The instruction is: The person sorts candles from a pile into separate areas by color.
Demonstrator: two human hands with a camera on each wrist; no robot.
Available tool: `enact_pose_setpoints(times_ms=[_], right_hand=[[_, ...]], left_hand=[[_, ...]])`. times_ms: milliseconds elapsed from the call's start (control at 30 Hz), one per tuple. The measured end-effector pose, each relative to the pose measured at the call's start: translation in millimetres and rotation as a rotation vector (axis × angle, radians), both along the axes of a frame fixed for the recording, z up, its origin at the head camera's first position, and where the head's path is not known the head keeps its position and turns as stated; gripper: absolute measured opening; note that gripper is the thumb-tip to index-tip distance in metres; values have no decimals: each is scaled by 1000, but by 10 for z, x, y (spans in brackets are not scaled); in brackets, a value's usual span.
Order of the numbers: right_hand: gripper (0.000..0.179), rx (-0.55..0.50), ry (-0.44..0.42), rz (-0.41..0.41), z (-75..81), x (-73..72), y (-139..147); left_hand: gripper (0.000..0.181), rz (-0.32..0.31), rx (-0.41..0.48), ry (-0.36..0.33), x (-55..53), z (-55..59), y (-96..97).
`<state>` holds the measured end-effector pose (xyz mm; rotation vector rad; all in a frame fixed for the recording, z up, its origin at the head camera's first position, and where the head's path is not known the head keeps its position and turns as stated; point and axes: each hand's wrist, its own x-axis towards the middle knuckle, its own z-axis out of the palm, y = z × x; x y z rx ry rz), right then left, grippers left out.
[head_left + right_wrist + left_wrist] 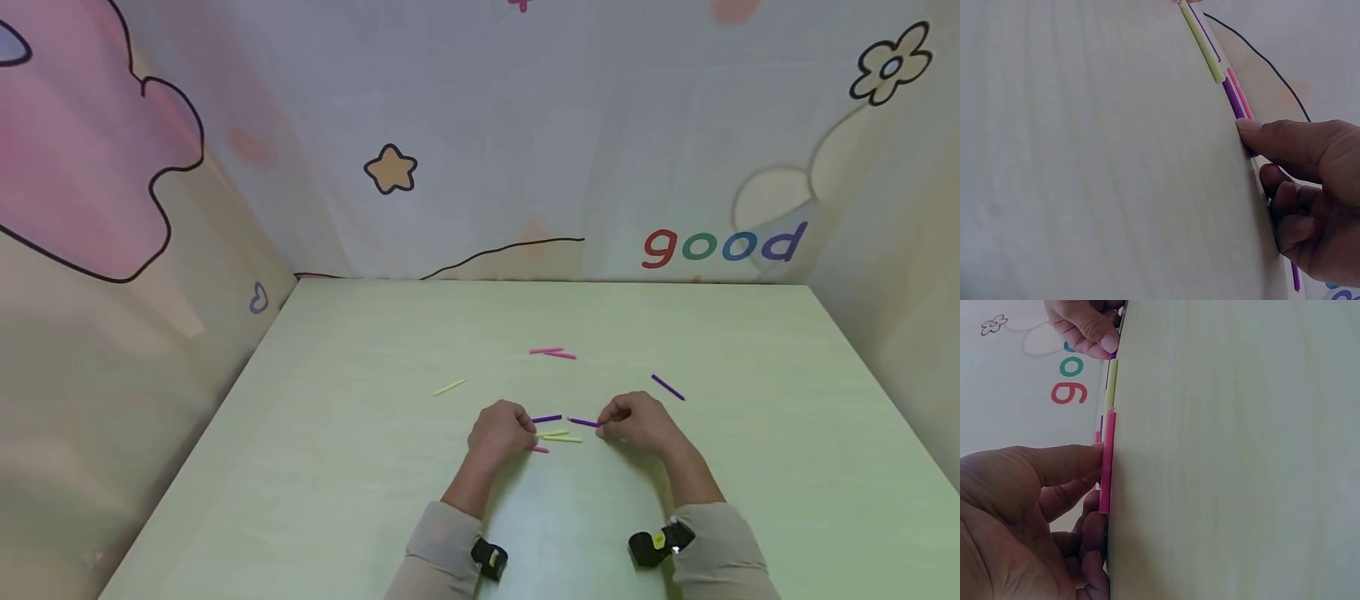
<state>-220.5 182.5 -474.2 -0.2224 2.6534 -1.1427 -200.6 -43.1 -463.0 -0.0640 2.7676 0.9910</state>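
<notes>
In the head view, my left hand (504, 430) pinches the left end of a short purple stick (548, 418). Beside its fingertips lie two pale yellow sticks (562, 438) and a pink stick (541, 450), partly hidden by the hand. That pink stick (1107, 462) stands in front of the fingers in the left wrist view. Across a small gap, my right hand (637, 421) grips another purple stick (583, 422) by its right end, between thumb and fingers. The right wrist view shows the thumb on this purple stick (1234, 99), close over the table.
Two pink sticks (553, 352) lie together farther back on the pale table (337, 467). A single yellow stick (450, 387) rests to the left, and one more purple stick (668, 387) is beyond the right hand. Printed cloth walls (480, 108) border the table.
</notes>
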Motion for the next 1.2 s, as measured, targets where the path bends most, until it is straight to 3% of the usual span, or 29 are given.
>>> enact_pose_setpoints(times_ms=[200,600,933,1200], right_hand=[[7,8,24,5,-16,5,27],[6,15,40,-3,0,-5,22],[6,6,19,-8,-2,25,11],[5,6,29,-6,-17,27,2]], left_hand=[[12,-6,9,14,7,-20,13],[7,-18,120,97,-12,16,-53],[5,-35,226,206,24,48,-206],[7,-22,275,238,15,19,-318]])
